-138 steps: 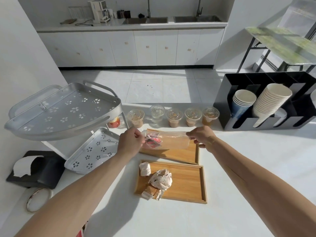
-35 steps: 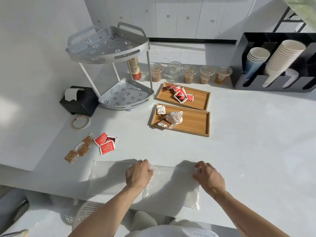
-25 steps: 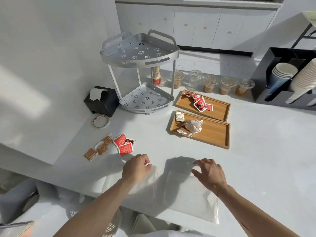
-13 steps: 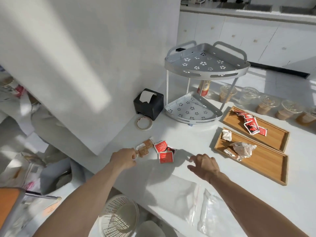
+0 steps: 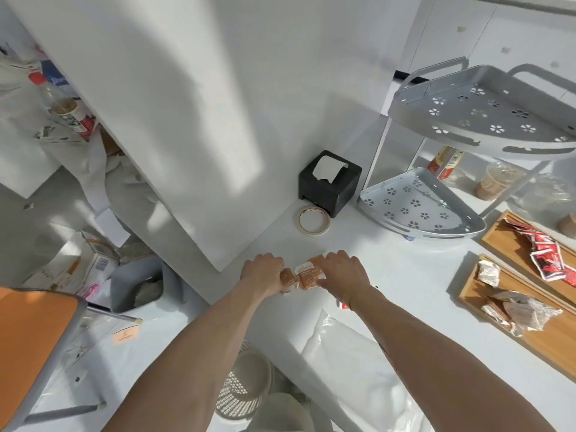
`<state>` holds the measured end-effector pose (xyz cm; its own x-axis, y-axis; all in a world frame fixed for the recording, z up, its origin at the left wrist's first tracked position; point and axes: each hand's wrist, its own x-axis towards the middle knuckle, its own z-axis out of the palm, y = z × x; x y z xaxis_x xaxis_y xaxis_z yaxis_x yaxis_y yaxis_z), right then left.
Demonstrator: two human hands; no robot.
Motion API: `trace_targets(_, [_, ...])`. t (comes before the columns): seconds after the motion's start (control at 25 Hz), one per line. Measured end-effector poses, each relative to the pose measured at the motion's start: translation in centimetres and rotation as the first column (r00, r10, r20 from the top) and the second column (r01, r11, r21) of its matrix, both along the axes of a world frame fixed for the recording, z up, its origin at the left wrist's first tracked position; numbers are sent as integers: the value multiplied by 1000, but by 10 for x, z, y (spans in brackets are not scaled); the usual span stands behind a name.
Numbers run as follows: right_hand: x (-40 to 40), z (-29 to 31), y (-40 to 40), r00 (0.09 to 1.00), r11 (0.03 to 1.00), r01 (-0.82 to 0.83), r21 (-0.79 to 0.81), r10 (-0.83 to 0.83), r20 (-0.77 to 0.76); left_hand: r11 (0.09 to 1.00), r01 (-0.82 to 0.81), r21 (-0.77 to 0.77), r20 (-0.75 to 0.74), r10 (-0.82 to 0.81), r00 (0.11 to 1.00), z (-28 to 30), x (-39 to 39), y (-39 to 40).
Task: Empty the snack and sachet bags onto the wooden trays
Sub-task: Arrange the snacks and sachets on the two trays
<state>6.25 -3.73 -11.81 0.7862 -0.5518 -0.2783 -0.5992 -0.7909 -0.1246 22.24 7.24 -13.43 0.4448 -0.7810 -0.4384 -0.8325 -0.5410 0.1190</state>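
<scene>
Near the counter's left corner lie small brown snack packets (image 5: 307,275). My left hand (image 5: 265,272) curls its fingers over the leftmost packet. My right hand (image 5: 343,272) cups over the right side of the pile, thumb against a packet. Only a sliver of a loose red sachet (image 5: 343,305) shows under my right wrist. Empty clear bags (image 5: 352,353) lie flat at the counter's front edge. At the right, the near wooden tray (image 5: 558,341) holds crumpled snack packs (image 5: 517,307), and the far wooden tray (image 5: 495,233) holds red sachets (image 5: 545,260).
A grey two-tier corner rack (image 5: 420,207) stands behind the trays, with lidded drink cups (image 5: 495,182) beyond it. A black tissue box (image 5: 330,182) and a tape roll (image 5: 313,221) sit near the wall. A white mesh bin (image 5: 243,388) is below the counter edge.
Both hands left the flattened clear bags at the front edge and moved left to the loose packets. They now close over the brown snack packets, and my view has swung left.
</scene>
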Motion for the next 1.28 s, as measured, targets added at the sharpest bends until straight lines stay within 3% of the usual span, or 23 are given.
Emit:
trace_targets(0.32, [34, -15, 8, 995, 997, -74, -22, 72, -67, 996, -50, -71, -77, 44, 996, -16, 6, 11])
trace_targets(0.52, [29, -19, 14, 998, 996, -57, -66, 60, 36, 983, -130, -130, -194, 103, 976, -22, 2, 11])
trace_targets(0.64, [18, -23, 20, 994, 999, -33, -12, 34, 106, 971, -196, -135, -283, 152, 947, -23, 1, 7])
trace_targets(0.8, [1, -14, 17, 969, 976, 89, 196, -130, 208, 947, -309, -91, -467, 233, 853, -16, 4, -3])
trace_targets(0.92, [-15, -2, 0, 935, 928, 232, 293, -296, 197, 938, -332, -97, -553, 226, 802, -6, 2, -21])
trace_targets(1.16, [-90, 5, -35, 829, 793, 506, 338, -555, 62, 981, -171, -96, -488, 103, 867, -2, -17, -64])
trace_targets(1.28, [-132, -1, -37, 718, 668, 646, 370, -696, 1, 982, -130, -140, -430, 58, 901, -6, -27, -75])
